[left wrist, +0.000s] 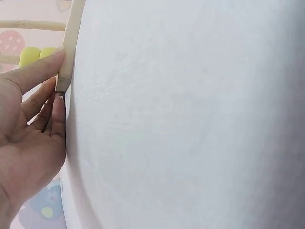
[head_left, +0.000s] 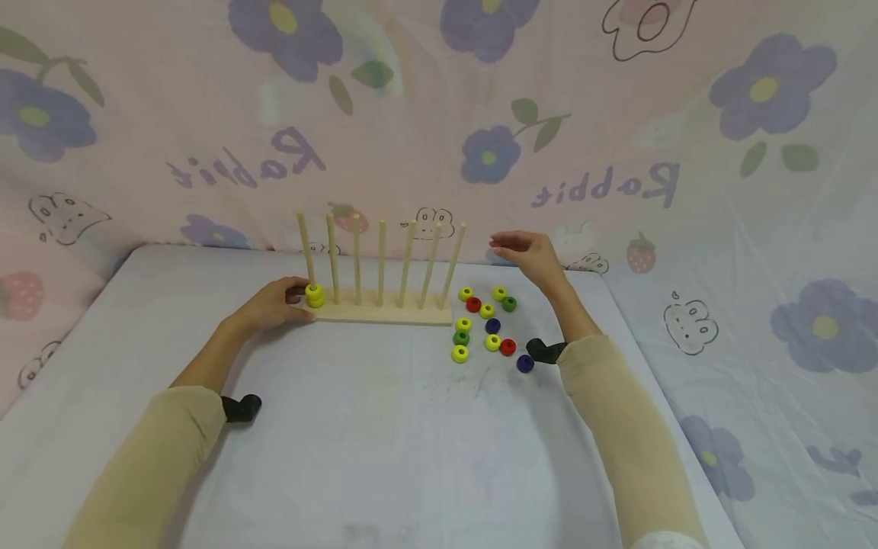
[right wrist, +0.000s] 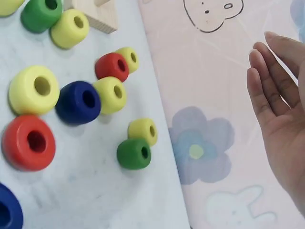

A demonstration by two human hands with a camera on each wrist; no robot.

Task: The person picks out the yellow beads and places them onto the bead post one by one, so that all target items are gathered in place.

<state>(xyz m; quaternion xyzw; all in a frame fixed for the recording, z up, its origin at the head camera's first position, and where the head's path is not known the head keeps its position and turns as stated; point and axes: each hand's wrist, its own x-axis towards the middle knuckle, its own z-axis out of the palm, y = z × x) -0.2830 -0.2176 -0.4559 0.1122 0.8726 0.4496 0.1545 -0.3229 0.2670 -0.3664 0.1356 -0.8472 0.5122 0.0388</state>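
A wooden peg stand [head_left: 384, 314] with a row of several upright pegs stands toward the back of the table. Two yellow beads [head_left: 314, 296] are stacked at the foot of its leftmost peg. My left hand [head_left: 269, 306] holds the left end of the base, thumb [left wrist: 45, 67] on the front side and fingers around the end. Raised at the right, beyond the loose beads, my right hand [head_left: 536, 258] has nearly straight fingers and nothing between them and the thumb [right wrist: 286, 47].
Loose beads lie right of the stand: several yellow ones [head_left: 460, 354], red beads [head_left: 507, 347], green beads [head_left: 509, 304] and dark blue beads [head_left: 525, 364]. The white table [head_left: 370, 442] ends at a patterned cloth [head_left: 411, 137] behind. Black wrist mounts [head_left: 241, 408] show at both cuffs.
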